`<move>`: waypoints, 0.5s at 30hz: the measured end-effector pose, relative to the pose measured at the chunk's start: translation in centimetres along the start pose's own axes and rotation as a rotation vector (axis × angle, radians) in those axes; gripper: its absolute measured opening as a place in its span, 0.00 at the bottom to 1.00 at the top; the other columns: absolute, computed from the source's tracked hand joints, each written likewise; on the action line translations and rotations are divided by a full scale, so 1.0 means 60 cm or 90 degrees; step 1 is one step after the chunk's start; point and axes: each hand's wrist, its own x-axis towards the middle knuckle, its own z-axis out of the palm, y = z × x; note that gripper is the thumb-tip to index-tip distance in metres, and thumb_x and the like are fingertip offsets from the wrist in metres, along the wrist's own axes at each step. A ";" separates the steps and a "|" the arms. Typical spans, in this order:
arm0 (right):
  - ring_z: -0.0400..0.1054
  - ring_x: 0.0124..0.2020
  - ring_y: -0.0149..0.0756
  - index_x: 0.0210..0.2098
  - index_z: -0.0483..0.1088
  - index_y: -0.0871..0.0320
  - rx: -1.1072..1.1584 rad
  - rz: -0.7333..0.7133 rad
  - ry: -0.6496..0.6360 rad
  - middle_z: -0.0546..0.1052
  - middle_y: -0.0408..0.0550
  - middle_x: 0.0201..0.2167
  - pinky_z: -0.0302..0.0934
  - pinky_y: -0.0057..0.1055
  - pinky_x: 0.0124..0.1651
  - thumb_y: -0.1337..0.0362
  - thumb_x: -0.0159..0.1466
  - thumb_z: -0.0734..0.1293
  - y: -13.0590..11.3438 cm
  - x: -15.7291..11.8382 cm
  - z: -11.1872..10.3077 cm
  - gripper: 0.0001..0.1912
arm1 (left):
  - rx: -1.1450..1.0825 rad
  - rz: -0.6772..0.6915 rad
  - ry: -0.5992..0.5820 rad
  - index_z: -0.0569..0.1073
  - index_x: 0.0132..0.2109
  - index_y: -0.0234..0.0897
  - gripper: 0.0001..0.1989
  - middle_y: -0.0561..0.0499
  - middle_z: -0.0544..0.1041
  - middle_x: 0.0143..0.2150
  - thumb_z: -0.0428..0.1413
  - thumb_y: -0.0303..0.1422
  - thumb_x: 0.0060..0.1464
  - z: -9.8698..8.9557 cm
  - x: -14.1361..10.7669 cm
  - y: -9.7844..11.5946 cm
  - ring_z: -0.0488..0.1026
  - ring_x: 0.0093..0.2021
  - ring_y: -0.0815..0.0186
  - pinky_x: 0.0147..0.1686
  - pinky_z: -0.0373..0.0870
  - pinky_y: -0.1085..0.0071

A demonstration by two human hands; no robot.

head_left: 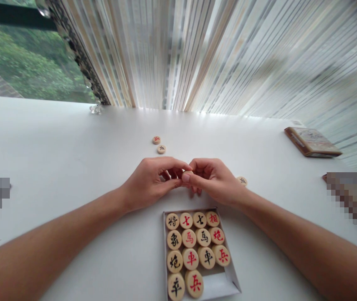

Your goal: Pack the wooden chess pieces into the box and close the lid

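Observation:
Above the table my left hand (156, 179) and my right hand (217, 179) meet, fingertips together around a round wooden Chinese chess piece (187, 175). The right thumb presses on it, and the left fingertips touch its other side. Its marking cannot be read. Just below the hands sits a shallow white box (219, 285) of Chinese chess pieces with red and black characters, set in rows. The front row holds two pieces at its left, with bare box bottom to their right. One loose piece (242, 181) lies partly behind my right wrist.
Beyond my hands, a red-marked piece (156, 140) and a black-marked piece (161, 149) rest on the white table (56, 142). A flat brown box (314, 142) lies at the far right. Striped string curtains (178, 54) hang along the back edge, beside a window.

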 end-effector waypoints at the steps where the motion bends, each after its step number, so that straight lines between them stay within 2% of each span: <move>1: 0.69 0.22 0.28 0.29 0.74 0.58 0.007 -0.009 0.004 0.76 0.41 0.22 0.63 0.25 0.25 0.45 0.60 0.80 -0.001 0.000 0.000 0.23 | -0.020 -0.011 -0.002 0.83 0.49 0.34 0.10 0.46 0.85 0.39 0.66 0.30 0.62 0.000 0.000 -0.001 0.80 0.36 0.65 0.36 0.78 0.72; 6: 0.68 0.21 0.28 0.29 0.76 0.59 0.050 -0.030 0.022 0.77 0.43 0.23 0.66 0.26 0.25 0.45 0.65 0.77 -0.004 -0.001 0.000 0.23 | -0.101 -0.042 0.017 0.83 0.50 0.33 0.12 0.45 0.84 0.38 0.68 0.30 0.59 -0.002 0.004 -0.008 0.81 0.37 0.63 0.37 0.79 0.71; 9: 0.69 0.21 0.27 0.32 0.77 0.59 0.068 -0.021 0.032 0.79 0.43 0.25 0.66 0.25 0.25 0.50 0.60 0.81 -0.001 -0.001 0.000 0.19 | -0.120 -0.057 0.026 0.83 0.50 0.33 0.13 0.46 0.83 0.38 0.69 0.30 0.58 -0.003 0.006 -0.010 0.79 0.36 0.65 0.36 0.78 0.72; 15: 0.71 0.21 0.28 0.34 0.78 0.60 0.108 -0.015 0.061 0.80 0.43 0.25 0.69 0.25 0.24 0.56 0.53 0.86 0.007 0.001 0.002 0.20 | -0.114 -0.058 0.025 0.83 0.51 0.33 0.14 0.48 0.82 0.36 0.68 0.34 0.61 -0.003 0.009 -0.008 0.75 0.31 0.69 0.30 0.74 0.75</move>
